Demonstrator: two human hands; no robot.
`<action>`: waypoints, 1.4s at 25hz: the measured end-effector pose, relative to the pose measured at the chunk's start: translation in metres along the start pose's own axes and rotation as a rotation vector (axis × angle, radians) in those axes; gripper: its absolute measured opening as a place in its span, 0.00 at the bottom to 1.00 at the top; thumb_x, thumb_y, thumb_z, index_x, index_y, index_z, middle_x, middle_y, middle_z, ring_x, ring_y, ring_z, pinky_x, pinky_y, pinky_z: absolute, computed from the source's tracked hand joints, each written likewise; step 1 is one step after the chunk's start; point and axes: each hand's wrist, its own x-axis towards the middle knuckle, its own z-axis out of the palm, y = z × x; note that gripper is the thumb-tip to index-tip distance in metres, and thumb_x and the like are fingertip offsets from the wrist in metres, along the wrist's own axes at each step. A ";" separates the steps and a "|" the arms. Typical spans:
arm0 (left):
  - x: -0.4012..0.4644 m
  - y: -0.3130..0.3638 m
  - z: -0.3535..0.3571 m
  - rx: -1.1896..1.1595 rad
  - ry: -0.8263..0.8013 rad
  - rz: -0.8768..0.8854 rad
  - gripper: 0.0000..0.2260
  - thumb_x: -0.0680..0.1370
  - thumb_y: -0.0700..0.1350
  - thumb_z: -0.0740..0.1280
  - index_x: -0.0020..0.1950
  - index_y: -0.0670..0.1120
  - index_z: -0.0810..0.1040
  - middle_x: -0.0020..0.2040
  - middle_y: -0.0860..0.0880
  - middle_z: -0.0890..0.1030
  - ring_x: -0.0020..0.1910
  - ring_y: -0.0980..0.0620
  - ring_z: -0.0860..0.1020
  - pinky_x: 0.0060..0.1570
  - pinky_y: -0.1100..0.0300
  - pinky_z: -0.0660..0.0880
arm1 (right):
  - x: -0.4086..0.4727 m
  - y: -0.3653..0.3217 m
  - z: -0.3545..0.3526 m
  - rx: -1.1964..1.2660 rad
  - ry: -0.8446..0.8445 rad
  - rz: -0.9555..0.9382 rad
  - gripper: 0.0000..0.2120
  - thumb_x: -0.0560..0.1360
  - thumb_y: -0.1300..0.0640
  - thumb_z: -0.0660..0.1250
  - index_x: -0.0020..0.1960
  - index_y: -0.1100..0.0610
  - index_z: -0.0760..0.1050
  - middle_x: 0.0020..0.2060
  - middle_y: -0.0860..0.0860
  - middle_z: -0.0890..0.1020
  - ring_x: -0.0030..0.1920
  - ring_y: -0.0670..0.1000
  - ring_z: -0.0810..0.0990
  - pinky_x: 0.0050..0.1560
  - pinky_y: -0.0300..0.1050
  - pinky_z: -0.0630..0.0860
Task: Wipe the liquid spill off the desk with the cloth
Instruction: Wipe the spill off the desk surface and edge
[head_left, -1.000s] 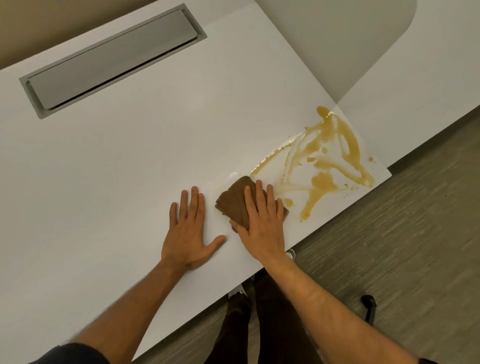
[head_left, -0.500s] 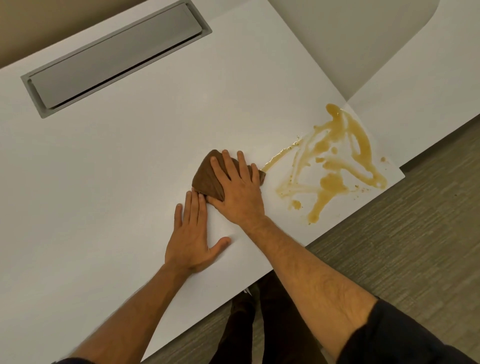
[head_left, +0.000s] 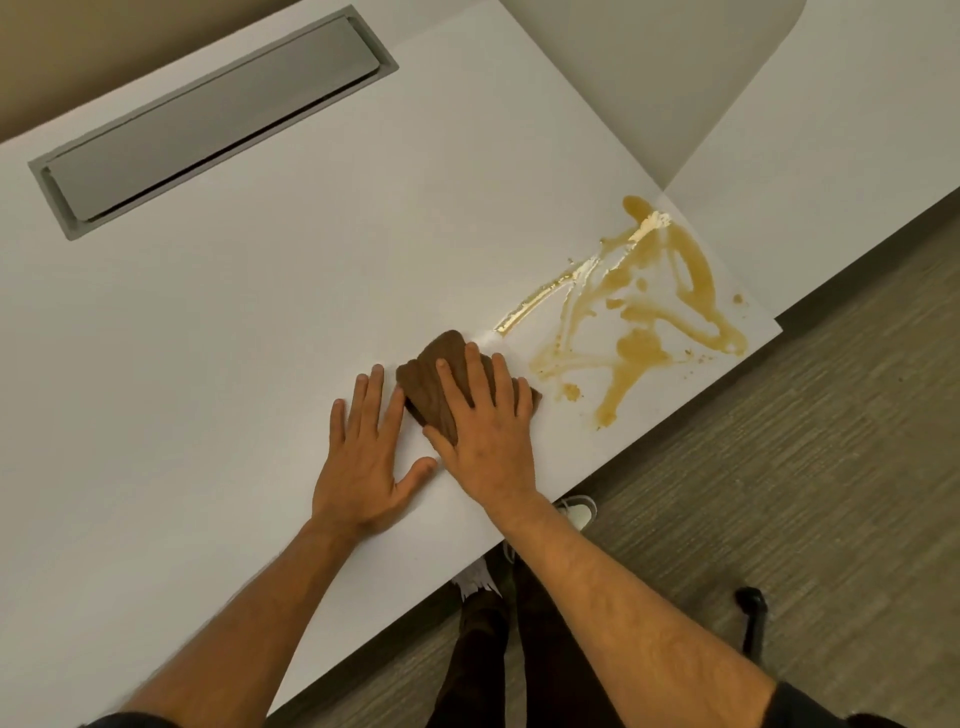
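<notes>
A folded brown cloth (head_left: 434, 382) lies on the white desk (head_left: 260, 322). My right hand (head_left: 485, 431) presses flat on the cloth, fingers spread over it. My left hand (head_left: 366, 462) rests flat on the desk just left of the cloth, holding nothing, its fingertips almost touching the cloth's edge. A yellow-brown liquid spill (head_left: 644, 306) spreads in streaks and puddles near the desk's right corner, to the right of the cloth. The spill's thin left tail ends just above the cloth's right end.
A grey recessed cable flap (head_left: 208, 119) sits at the desk's far left. A second white desk surface (head_left: 831, 130) adjoins on the right. The desk's front edge runs diagonally beside my right wrist. Below are grey carpet, my legs and shoes, and a black chair caster (head_left: 750, 603).
My right hand slid the cloth up and left across the desk, then back down towards the front edge and the spill. My left hand stayed flat in place.
</notes>
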 end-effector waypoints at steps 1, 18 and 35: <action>-0.002 0.000 0.001 -0.019 0.006 0.002 0.43 0.80 0.74 0.48 0.87 0.46 0.51 0.87 0.45 0.48 0.86 0.46 0.44 0.83 0.41 0.41 | -0.013 0.004 -0.001 -0.001 0.002 0.024 0.38 0.79 0.33 0.57 0.83 0.49 0.52 0.81 0.57 0.57 0.78 0.64 0.59 0.72 0.66 0.58; 0.078 0.026 -0.020 0.184 -0.139 0.154 0.48 0.76 0.77 0.38 0.87 0.47 0.45 0.87 0.45 0.45 0.86 0.43 0.44 0.79 0.38 0.34 | -0.074 0.054 -0.064 0.535 0.267 0.333 0.27 0.76 0.49 0.68 0.74 0.51 0.68 0.74 0.52 0.72 0.72 0.54 0.70 0.71 0.53 0.71; 0.091 0.011 0.003 0.229 -0.136 0.167 0.42 0.80 0.73 0.46 0.87 0.49 0.41 0.87 0.48 0.39 0.86 0.47 0.39 0.81 0.37 0.40 | 0.018 0.031 -0.015 0.073 0.032 0.356 0.41 0.76 0.39 0.60 0.82 0.58 0.53 0.81 0.58 0.59 0.81 0.60 0.55 0.78 0.63 0.56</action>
